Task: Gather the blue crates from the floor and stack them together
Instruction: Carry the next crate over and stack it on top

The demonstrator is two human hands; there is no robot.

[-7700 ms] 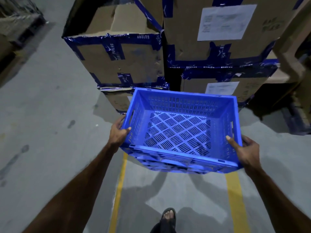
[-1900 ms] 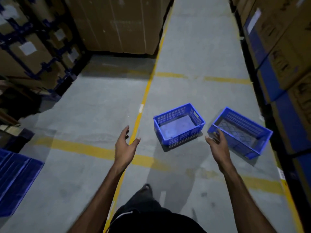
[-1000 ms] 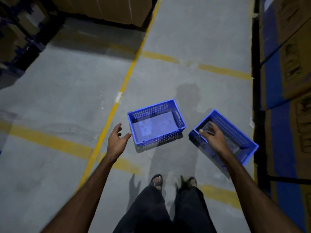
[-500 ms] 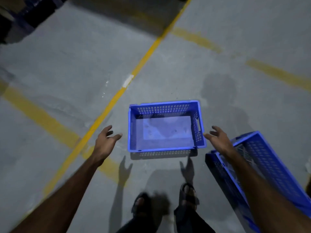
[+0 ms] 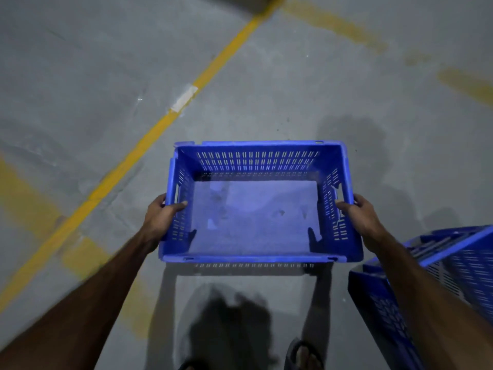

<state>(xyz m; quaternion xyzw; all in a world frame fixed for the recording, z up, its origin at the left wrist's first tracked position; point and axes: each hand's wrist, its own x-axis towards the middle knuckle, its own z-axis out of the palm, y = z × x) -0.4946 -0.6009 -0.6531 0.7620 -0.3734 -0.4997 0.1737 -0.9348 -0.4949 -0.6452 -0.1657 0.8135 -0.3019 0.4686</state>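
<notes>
Blue crate (image 5: 256,209) between hands: left hand (image 5: 160,217), right hand (image 5: 360,217) gripping sides.

A warehouse-like floor: bare grey concrete (image 5: 80,62) with painted yellow lane lines (image 5: 149,140).

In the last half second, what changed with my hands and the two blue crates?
Both hands closed on the near crate: left hand on its left wall, right hand on its right wall, thumbs inside. Before, they hovered open beside it. Whether it has left the floor is unclear. The second crate stays on your right, untouched.
</notes>
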